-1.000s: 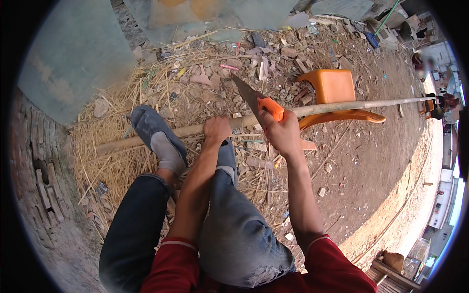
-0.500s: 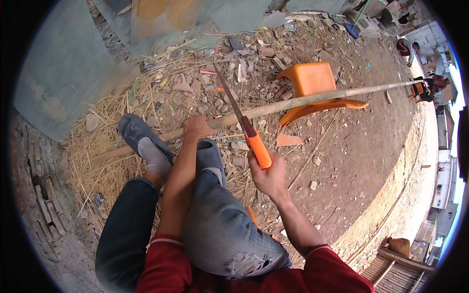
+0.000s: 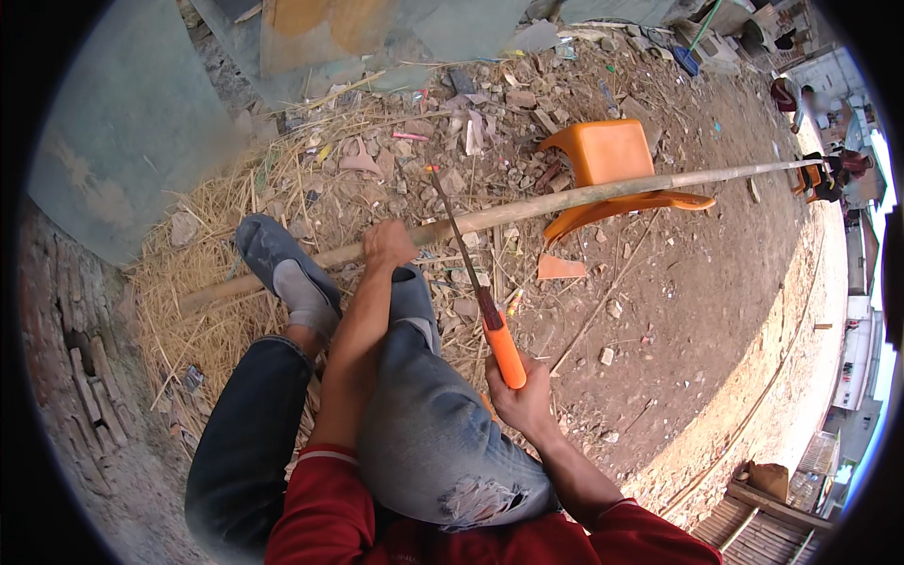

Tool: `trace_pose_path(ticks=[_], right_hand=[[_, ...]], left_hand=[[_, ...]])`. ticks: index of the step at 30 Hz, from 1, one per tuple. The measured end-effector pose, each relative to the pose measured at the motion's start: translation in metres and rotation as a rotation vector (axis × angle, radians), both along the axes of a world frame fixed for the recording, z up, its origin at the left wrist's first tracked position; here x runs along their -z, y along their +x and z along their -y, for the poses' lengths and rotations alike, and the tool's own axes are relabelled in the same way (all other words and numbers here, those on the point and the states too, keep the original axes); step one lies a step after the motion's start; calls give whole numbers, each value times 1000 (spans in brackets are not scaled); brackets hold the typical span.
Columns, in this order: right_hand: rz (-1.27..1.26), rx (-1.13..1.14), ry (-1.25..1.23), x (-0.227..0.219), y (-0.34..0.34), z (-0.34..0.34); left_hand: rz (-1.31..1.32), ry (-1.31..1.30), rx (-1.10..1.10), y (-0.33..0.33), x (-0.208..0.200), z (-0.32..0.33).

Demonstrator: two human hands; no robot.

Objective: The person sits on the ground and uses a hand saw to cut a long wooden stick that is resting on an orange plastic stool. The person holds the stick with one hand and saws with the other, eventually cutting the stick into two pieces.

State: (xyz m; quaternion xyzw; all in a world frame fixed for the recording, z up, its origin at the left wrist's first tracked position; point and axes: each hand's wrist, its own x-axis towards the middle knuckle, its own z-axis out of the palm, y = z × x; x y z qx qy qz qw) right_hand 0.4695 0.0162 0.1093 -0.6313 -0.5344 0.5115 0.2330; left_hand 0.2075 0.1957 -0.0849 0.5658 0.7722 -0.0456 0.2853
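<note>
The long pale bamboo pole (image 3: pixel 527 209) lies across the centre of the frame, its long axis running from the straw-strewn ground (image 3: pixel 188 311) at left, thick end there, up to the thin tip at upper right. The left hand (image 3: pixel 389 245) is closed around the pole at centre. The right hand (image 3: pixel 523 400), lower centre, is clenched on the orange handle of a long narrow-bladed knife (image 3: pixel 476 287); the blade points up and slightly left, its tip just above the pole. An overturned orange plastic chair (image 3: pixel 612 155) lies behind the pole, upper right. A grey shoe (image 3: pixel 273 259) rests by the pole's thick end.
</note>
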Motion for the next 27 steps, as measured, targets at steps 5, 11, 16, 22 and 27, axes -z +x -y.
trace_pose_path(ticks=[5, 11, 16, 22, 27], right_hand=[[68, -69, 55, -10, 27, 33], [72, 32, 139, 67, -42, -73], [92, 11, 114, 42, -24, -52], [88, -53, 166, 41, -42, -71], [-92, 55, 3, -9, -36, -133]], left_hand=[[5, 38, -10, -5, 2, 3], [-13, 11, -8, -9, 1, 0], [-1, 18, 72, 15, -8, 6], [-48, 49, -23, -5, 8, 10], [14, 8, 43, 28, 10, 3]])
